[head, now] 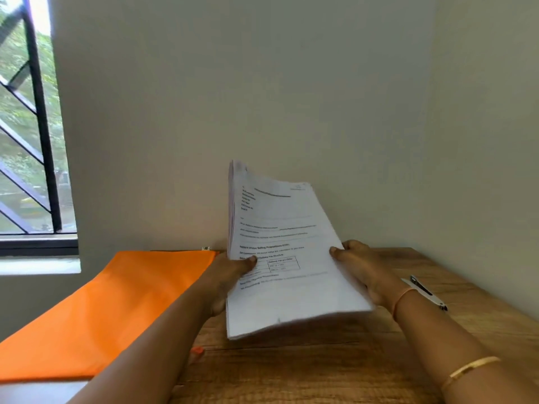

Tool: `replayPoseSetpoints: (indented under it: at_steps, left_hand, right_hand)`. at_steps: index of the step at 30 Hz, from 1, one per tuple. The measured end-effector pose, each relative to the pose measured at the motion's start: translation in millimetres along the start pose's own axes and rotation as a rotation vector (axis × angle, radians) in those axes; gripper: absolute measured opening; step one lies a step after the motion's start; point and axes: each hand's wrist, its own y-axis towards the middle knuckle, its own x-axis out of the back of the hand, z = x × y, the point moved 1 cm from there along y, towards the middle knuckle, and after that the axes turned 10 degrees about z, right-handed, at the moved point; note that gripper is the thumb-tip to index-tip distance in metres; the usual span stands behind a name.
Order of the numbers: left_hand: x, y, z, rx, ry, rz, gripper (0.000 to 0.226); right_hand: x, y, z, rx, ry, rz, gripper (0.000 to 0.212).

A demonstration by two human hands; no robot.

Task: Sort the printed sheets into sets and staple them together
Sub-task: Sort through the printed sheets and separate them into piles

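1. Wooden table (320,368) set into a corner of pale walls (262,97), grain plain along the top.
2. At far left, a window (29,126) with a dark metal grille, blurred greenery beyond.
3. On the left part of the table, a flat orange pouch (102,310), far edge close to the wall.
4. On the right part, a pale stapler (425,291), lying just past the right wrist and apart from the paper.
5. In the middle, a thick stack of printed sheets (285,258), raised and tilted, top edge toward the wall, printed face toward the camera. Impossible to tell whether the near edge touches the wood.
6. Left hand (230,275) gripping the stack's left edge, thumb pressed on the front page, fingers hidden behind.
7. Right hand (361,269) gripping the right edge in the same way, thumb on the front, fingers curled underneath.
8. Hands apart, one at each side, with the stack clamped between them.
9. Thin orange thread (404,298) round the right wrist, gold bangle (469,370) farther up that forearm.
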Motion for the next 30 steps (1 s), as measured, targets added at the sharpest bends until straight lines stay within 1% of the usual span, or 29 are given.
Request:
replayPoseSetpoints:
  at_steps: [1, 2, 5, 6, 7, 8, 10, 12, 14, 16, 18, 20, 21, 24, 27, 28, 30]
  left_hand:
    - [1, 2, 0, -0.024, -0.016, -0.05, 0.016]
    - [2, 4, 0, -0.052, -0.041, -0.104, 0.015]
    - [2, 8, 2, -0.16, -0.148, -0.229, 0.022]
    - [0, 8, 4, -0.194, -0.178, -0.238, 0.025]
    - [-4, 8, 6, -0.22, -0.21, -0.229, 0.026]
    - [-9, 7, 8, -0.23, -0.238, -0.206, 0.024]
    - [-19, 5, 10, -0.225, -0.258, -0.155, 0.02]
    - [-20, 5, 7, -0.236, -0.261, -0.145, 0.023]
    - [-10, 5, -2, -0.284, -0.293, -0.185, 0.025]
    - [7, 4, -10, -0.341, -0.359, -0.253, 0.025]
    - [25, 1, -15, -0.375, -0.376, -0.274, 0.025]
    - [35, -2, -18, -0.352, -0.291, -0.286, 0.029]
    - [38, -2, -19, -0.324, -0.2, -0.3, 0.034]
    - [37, -2, -22, -0.264, 0.201, -0.355, 0.041]
    - [34, 3, -16, -0.29, 0.58, -0.383, 0.051]
    - [33, 4, -11, -0.29, 0.675, -0.385, 0.058]
    - [32, 8, -1, -0.237, 0.808, -0.387, 0.067]
  right_hand:
    - [1, 1, -1, -0.047, 0.003, -0.009, 0.019]
    - [2, 1, -4, -0.093, 0.095, -0.002, 0.022]
    - [-7, -2, -7, -0.197, 0.569, 0.102, 0.02]
    - [-14, -3, -7, -0.204, 0.682, 0.15, 0.02]
    - [-22, -4, -8, -0.201, 0.746, 0.197, 0.021]
    - [-31, -4, -7, -0.184, 0.766, 0.231, 0.02]
    - [-45, -3, -4, -0.136, 0.766, 0.23, 0.018]
    - [-45, 1, -2, -0.065, 0.713, 0.152, 0.026]
    - [-32, 4, 0, 0.018, 0.606, 0.06, 0.032]
    - [-14, 4, 1, 0.063, 0.489, -0.027, 0.031]
    - [2, 3, 2, 0.087, 0.42, -0.115, 0.032]
    - [13, 1, 5, 0.125, 0.352, -0.197, 0.031]
    - [16, 0, 7, 0.155, 0.294, -0.239, 0.03]
    - [22, -6, 17, 0.34, 0.096, -0.377, 0.027]
    - [22, -11, 25, 0.527, 0.032, -0.434, 0.028]
    - [22, -11, 24, 0.538, 0.001, -0.433, 0.027]
    - [22, -7, 11, 0.481, -0.054, -0.411, 0.024]
